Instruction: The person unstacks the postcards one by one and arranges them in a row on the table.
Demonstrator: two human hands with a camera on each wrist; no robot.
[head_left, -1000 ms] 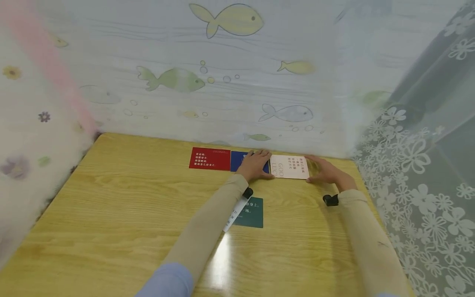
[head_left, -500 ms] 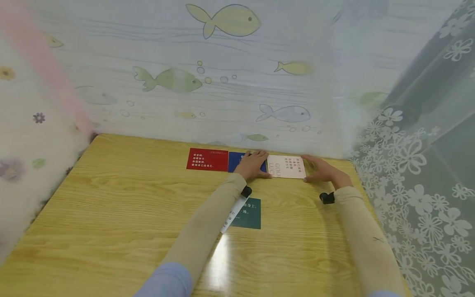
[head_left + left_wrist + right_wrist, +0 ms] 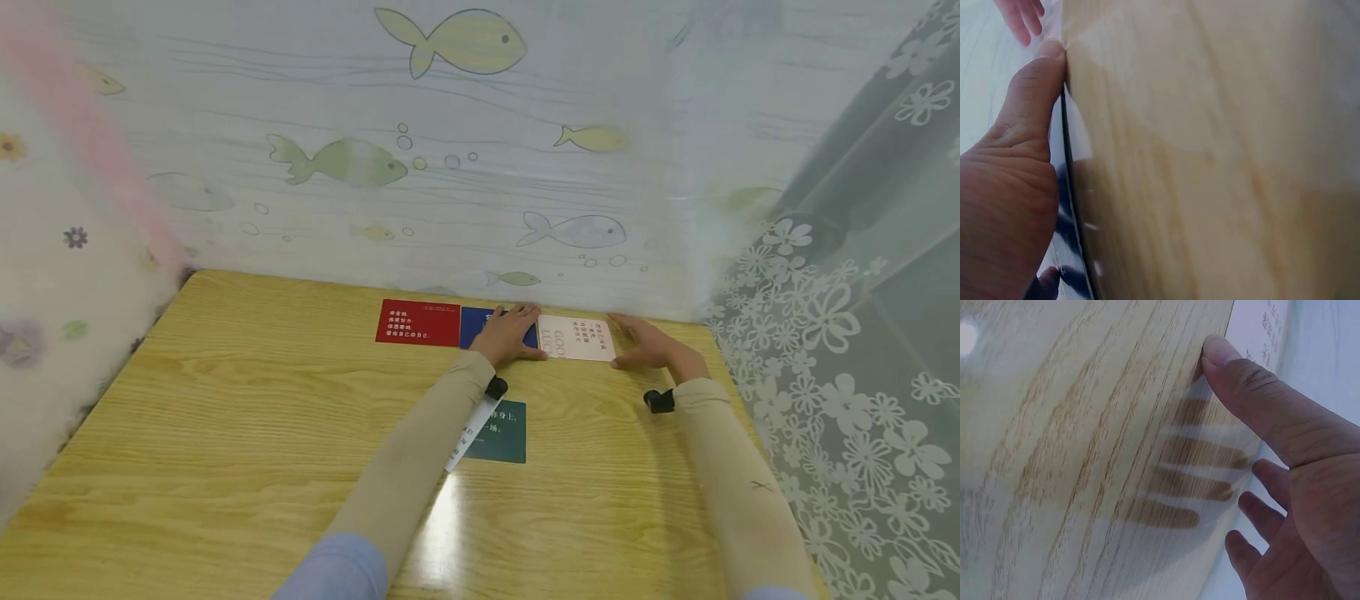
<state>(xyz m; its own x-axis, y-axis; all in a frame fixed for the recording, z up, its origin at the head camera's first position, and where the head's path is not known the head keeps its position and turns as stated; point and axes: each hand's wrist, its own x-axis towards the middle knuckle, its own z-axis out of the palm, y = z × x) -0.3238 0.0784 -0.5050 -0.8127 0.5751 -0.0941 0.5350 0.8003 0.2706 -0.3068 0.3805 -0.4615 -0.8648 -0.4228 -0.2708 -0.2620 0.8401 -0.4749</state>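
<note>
Right wrist view shows my right fingers [image 3: 1261,517] apart and loosely bent, with the right thumb [image 3: 1254,394] reaching out straight to the pale pink card [image 3: 573,337]. From my head camera, that right hand [image 3: 651,343] spans the card's right edge, thumb at the near corner, forefinger at the far one. My left hand [image 3: 506,335] lies spread and relaxed across the blue card [image 3: 474,329], its thumb tip at the pink card's near left corner. So the pink card lies flat between my hands, printed with faint letters and dark characters. Left of the blue one is a red card [image 3: 417,322]. Nearer me, beside my left sleeve [image 3: 411,454], a white card [image 3: 471,433] overlaps a green card [image 3: 504,437] on the wood-grain counter [image 3: 262,400].
</note>
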